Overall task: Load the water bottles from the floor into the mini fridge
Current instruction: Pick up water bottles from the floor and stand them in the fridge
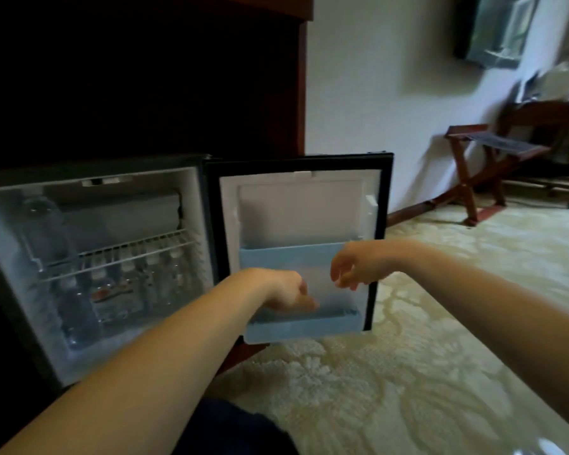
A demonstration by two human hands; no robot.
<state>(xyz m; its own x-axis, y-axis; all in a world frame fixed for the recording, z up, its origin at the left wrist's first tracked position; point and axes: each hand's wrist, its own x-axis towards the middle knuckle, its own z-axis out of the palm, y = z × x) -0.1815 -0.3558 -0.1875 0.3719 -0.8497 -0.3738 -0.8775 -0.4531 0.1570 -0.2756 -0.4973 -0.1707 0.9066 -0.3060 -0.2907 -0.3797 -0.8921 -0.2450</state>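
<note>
Pale patterned carpet (408, 372), white wall, folding wooden luggage rack (480, 172) far off to the right of both hands. Black mini fridge with white interior (191, 205) stands open. Its door (386, 224) is swung out right behind the fingers.

Left hand (283, 290): fingers (306, 302) curled downward, tips at the lower pale blue plastic door shelf (309, 333). Too blurred to say if they hold anything. Right hand (352, 267): fingers (342, 280) loosely curled and narrow, nothing in them, just in front of the upper pale blue door shelf (286, 257), up and right of the left fingers and apart from them.

Clear plastic water bottles (112, 290) stand in a row on the fridge floor, well left of the left fingers, under the white wire shelf (119, 254). One more bottle (43, 224) is up at the far left. A clear glint at the bottom right corner (546, 446) may be a bottle on the floor, can't confirm.

Step, as judged: working the door shelves, either seating a bottle or readying the space. To do it well: set bottles upright, base fully behind the shelf lip, packed against the side so they won't tip when the door swings. Keep the free hand steadying the door.
</note>
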